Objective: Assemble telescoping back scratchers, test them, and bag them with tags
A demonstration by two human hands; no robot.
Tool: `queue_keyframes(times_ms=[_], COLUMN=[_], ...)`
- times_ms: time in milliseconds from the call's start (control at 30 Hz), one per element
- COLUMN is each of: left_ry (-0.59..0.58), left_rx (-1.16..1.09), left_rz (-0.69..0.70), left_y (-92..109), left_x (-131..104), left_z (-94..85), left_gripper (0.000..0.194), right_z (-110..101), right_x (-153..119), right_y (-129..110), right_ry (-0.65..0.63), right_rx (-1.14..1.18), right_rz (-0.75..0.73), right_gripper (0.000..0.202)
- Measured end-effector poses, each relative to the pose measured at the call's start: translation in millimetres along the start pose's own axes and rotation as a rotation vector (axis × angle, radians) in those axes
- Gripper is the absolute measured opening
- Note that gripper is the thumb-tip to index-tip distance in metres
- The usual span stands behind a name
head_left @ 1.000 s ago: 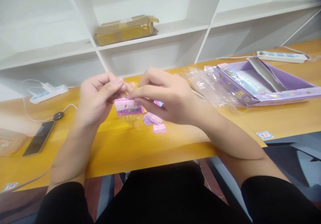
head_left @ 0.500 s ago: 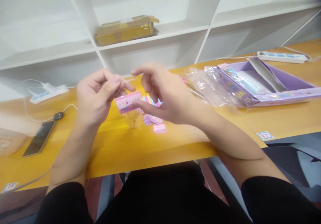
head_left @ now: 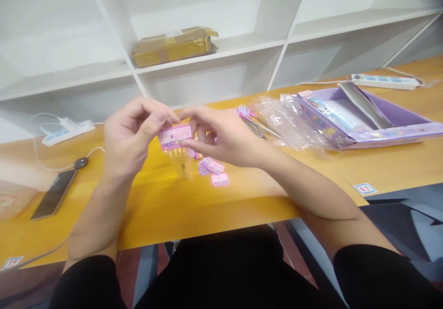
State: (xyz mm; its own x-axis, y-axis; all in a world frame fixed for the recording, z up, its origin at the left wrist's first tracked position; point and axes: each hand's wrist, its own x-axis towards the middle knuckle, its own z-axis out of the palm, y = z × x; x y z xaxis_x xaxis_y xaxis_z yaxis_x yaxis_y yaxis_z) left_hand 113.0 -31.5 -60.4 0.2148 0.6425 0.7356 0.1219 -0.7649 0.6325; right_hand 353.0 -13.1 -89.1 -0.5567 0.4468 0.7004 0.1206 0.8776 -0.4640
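Note:
Between my two hands hangs a small clear plastic bag topped by a pink and purple printed card. My left hand is closed, its thumb and fingers pinching the card's upper left edge. At the card's right side, my right hand curves its thumb and forefinger around the edge in a pinch. Whether the bag holds anything is hard to make out. On the table below lie a fanned pile of similar printed cards and one separate card. Colourful strips behind my right hand are mostly hidden.
To the right are crumpled clear plastic bags and a purple open box. Pens lie behind my right hand. A phone and a power strip are at left; another power strip is far right. A taped parcel sits on the shelf.
My right hand has moved left and lowered, its forefinger and thumb closing onto the card's right side. My left fingers have come down onto the card's top edge.

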Motion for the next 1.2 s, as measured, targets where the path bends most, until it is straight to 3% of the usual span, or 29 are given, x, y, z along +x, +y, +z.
queue_keyframes(times_ms=[367,633,833,1000,1200], left_ry=[-0.090,-0.157,-0.218,-0.202,-0.204], left_rx=[0.198,0.257,0.310,0.336,0.287], left_rz=[0.090,-0.005,0.009,-0.014,0.015], left_y=[10,12,18,12,4], left_x=[2,3,4,1,0], left_z=[-12.1,-22.3,-22.4,-27.2,-25.3], left_gripper=[0.019,0.021,0.021,0.005,0.011], right_z=[6,14,16,11,5], right_x=[2,2,2,3,3], right_y=[3,2,3,2,-5], right_ry=[0.033,0.045,0.054,0.028,0.006], right_rx=[-0.019,0.031,0.109,0.126,0.236], right_rz=[-0.002,0.030,0.057,0.084,0.164], right_gripper=[0.034,0.030,0.027,0.026,0.034])
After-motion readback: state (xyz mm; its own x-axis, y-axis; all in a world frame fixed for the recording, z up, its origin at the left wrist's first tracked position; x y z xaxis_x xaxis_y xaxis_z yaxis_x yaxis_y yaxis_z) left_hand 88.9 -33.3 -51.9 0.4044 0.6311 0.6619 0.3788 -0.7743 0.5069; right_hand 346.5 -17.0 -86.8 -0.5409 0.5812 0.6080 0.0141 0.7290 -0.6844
